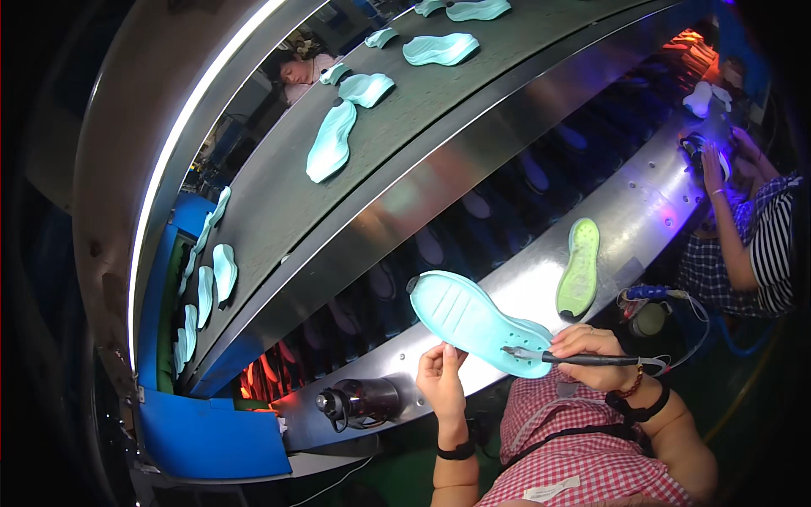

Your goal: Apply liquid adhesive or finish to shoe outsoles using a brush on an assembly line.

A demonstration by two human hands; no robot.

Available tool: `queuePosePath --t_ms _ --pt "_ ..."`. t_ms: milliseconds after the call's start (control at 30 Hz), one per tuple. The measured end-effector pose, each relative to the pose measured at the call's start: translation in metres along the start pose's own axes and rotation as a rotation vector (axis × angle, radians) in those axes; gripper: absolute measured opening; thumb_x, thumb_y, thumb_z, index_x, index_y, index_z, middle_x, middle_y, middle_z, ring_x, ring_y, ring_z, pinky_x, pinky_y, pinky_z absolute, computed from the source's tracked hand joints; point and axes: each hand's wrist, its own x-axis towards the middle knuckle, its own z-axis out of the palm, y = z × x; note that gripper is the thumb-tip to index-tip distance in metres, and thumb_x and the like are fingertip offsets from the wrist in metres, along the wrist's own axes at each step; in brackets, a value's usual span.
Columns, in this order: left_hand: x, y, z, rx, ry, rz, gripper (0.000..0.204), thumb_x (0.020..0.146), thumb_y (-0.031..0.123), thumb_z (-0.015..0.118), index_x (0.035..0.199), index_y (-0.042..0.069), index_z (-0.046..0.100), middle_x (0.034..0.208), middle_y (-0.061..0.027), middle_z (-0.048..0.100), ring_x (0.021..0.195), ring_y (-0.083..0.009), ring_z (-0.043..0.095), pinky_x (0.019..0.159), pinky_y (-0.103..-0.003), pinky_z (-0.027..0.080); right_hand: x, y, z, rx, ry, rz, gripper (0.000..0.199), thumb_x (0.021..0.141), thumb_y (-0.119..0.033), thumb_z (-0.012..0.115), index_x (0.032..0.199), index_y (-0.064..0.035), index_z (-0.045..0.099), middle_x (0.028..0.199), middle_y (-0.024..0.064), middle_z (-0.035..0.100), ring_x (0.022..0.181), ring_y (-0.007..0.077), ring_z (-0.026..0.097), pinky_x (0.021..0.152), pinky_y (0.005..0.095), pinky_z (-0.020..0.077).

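A pale turquoise shoe sole (pixel 460 314) is held up before me, tilted, with a black patch at its far left end. My left hand (pixel 442 380) is closed in a pinch on its near edge. Closed round a slim black pen-shaped tool (pixel 591 359) with a cord is my right hand (pixel 596 351). The tool's metal tip rests at or just over the small holes in the sole's right end; exact contact cannot be made out. Beyond my right hand, a yellow-green sole (pixel 579 270) with a black end lies on the metal ledge.
Behind the ledge (pixel 507 279) runs a dark lower conveyor carrying soles. Above it, a wide belt (pixel 279 194) bears several turquoise soles. A dark bottle (pixel 359 401) stands at left. A co-worker (pixel 743 228) handles a shoe at right; another person is across the belt.
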Motion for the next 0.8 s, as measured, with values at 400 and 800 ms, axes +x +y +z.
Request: queuePosePath --t_ms 400,800 --pt "0.018 -0.134 -0.026 0.143 -0.069 -0.343 0.019 0.086 0.01 0.052 0.091 -0.008 0.048 0.083 -0.0132 0.057 0.076 -0.0192 0.062 0.068 -0.027 0.053 -0.041 0.105 0.014 0.159 -0.003 0.604 0.014 0.076 -0.006 0.065 0.089 -0.0004 0.062 0.084 0.0054 0.062 0.078 0.009 0.056 0.069 0.0218 0.0451" --pt "0.015 -0.187 -0.029 0.952 -0.11 -0.086 0.018 0.081 0.012 0.054 0.084 -0.005 0.057 0.085 -0.0182 0.058 0.075 -0.0289 0.06 0.069 -0.032 0.048 -0.064 0.18 0.018 0.23 0.031 0.805 0.012 0.076 -0.005 0.064 0.087 0.0002 0.063 0.079 0.0035 0.062 0.071 0.0083 0.055 0.065 0.0214 0.0442"
